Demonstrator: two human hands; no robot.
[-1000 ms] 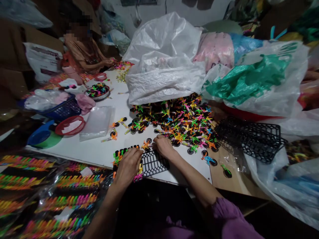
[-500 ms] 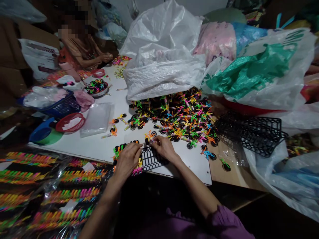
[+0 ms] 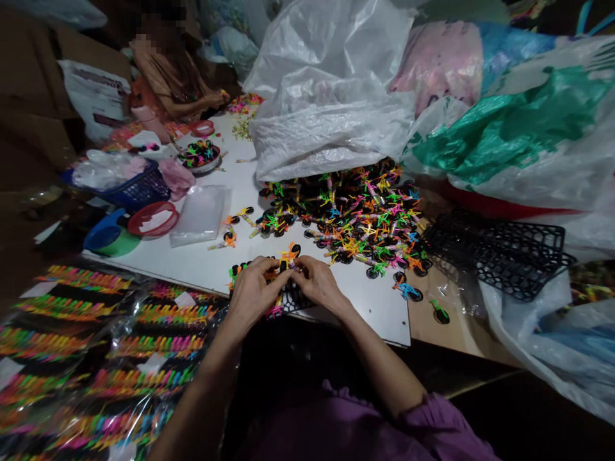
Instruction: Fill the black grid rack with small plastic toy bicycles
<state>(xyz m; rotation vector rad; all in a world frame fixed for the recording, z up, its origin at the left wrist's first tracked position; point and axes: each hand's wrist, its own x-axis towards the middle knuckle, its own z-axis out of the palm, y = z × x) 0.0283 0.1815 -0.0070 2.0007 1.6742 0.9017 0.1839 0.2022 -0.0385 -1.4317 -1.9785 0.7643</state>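
Observation:
My left hand (image 3: 257, 291) and my right hand (image 3: 318, 282) meet at the table's front edge. Between their fingertips is a small toy bicycle (image 3: 291, 253) in orange and yellow with black wheels, and both hands pinch it. Below it lies a black plastic grid tray (image 3: 295, 298), mostly covered by my hands. Colourful toy bicycles (image 3: 273, 312) fill the tray's left part, partly hidden by my left hand. Just beyond my hands spreads a large heap of toy bicycles (image 3: 355, 218), some with printed tubes attached.
Black grid trays (image 3: 504, 250) are stacked on the right. A big white sack (image 3: 331, 128) stands behind the heap. Clear plastic bags (image 3: 202, 214), a red basket (image 3: 154, 219) and a blue basket (image 3: 139, 189) sit left. Packed rows (image 3: 158, 346) lie lower left. Another person (image 3: 177, 83) sits far left.
My left hand has moved from the tray up to the toy bicycle and joined my right hand on it. The camera view has shifted slightly.

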